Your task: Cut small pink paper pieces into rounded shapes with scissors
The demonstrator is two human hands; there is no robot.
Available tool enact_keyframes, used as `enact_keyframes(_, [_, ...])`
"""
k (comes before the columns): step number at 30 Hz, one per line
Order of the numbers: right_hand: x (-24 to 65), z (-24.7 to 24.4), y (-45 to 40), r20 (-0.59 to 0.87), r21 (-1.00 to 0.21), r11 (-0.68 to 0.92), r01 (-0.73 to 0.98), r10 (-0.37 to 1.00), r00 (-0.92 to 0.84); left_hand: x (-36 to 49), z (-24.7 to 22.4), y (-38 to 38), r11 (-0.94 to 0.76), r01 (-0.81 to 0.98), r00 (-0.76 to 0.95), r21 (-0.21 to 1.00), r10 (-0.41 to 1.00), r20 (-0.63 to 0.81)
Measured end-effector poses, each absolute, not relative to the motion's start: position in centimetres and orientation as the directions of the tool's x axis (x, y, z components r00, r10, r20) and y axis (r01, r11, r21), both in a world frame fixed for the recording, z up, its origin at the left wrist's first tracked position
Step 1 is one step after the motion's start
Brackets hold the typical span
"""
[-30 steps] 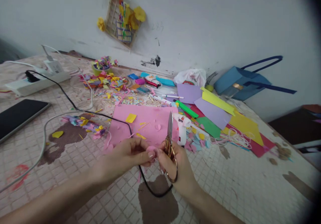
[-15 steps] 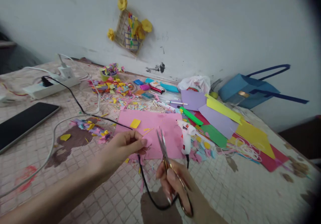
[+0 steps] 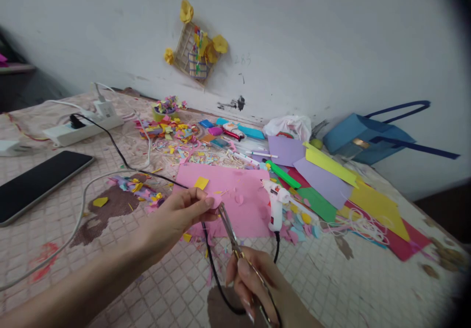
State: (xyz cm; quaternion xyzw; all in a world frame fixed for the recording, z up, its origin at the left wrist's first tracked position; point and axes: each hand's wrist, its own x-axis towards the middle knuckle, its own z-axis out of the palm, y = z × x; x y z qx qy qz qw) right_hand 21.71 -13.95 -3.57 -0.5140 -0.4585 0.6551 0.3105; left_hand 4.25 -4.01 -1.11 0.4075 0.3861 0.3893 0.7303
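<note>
- Over the left part of the pink sheet [image 3: 250, 213], the left hand [image 3: 189, 211] pinches a small pink scrap [image 3: 214, 200] between thumb and fingers.
- The right hand [image 3: 257, 279], nearer the viewer, has its fingers wrapped round the handles of the scissors [image 3: 231, 234] (gold-coloured, with silvery blades).
- The scissors point up and leftward, tips at the scrap's right edge; whether they touch it, I cannot tell.
- A yellow scrap [image 3: 201, 183] lies on the sheet, just beyond the left hand.
- The glue gun [image 3: 275, 203] lies at the sheet's right edge (white, with a black cord).
- Right of it, coloured papers [image 3: 324, 178] overlap, with white string [image 3: 362, 225] partly on them.
- Well to the left are the phone [image 3: 44, 183] and, behind it, the power strip [image 3: 84, 131].
- Cut bits [image 3: 171, 129] are heaped before the pot [image 3: 162, 115].
</note>
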Motion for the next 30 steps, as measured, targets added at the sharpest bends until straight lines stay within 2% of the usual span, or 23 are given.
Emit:
enact_keyframes(5, [21.4, -3.6, -13.6, -0.359, -0.932, -0.361, 0.034, 0.902, -0.239, 4.6, -1.7, -4.5, 0.380, -0.267, 0.426, 0.886, 0.871, -0.245])
enact_keyframes(9, [21.1, -3.9, -13.3, -0.342, -0.940, -0.332, 0.082, 0.910, -0.236, 5.0, -2.0, -5.2, 0.373, -0.316, 0.430, 0.872, 0.876, -0.219])
enact_keyframes(18, [21.5, -4.3, -13.2, -0.271, -0.962, -0.265, 0.061, 0.949, -0.161, 5.3, -1.5, -5.4, 0.298, -0.359, 0.282, 0.884, 0.938, -0.201])
enact_keyframes(22, [21.5, -4.8, -13.3, -0.240, -0.971, -0.227, 0.081, 0.937, -0.252, 5.2, -1.9, -5.1, 0.250, -0.342, 0.239, 0.906, 0.955, -0.174])
enact_keyframes(25, [21.4, -5.7, -13.2, -0.274, -0.962, -0.259, 0.089, 0.903, -0.330, 5.1, -2.2, -5.1, 0.227, -0.336, 0.219, 0.914, 0.963, -0.158])
enact_keyframes(30, [20.9, -6.1, -13.2, -0.268, -0.963, -0.250, 0.097, 0.918, -0.292, 5.3, -2.1, -5.5, 0.249, -0.328, 0.245, 0.911, 0.954, -0.173])
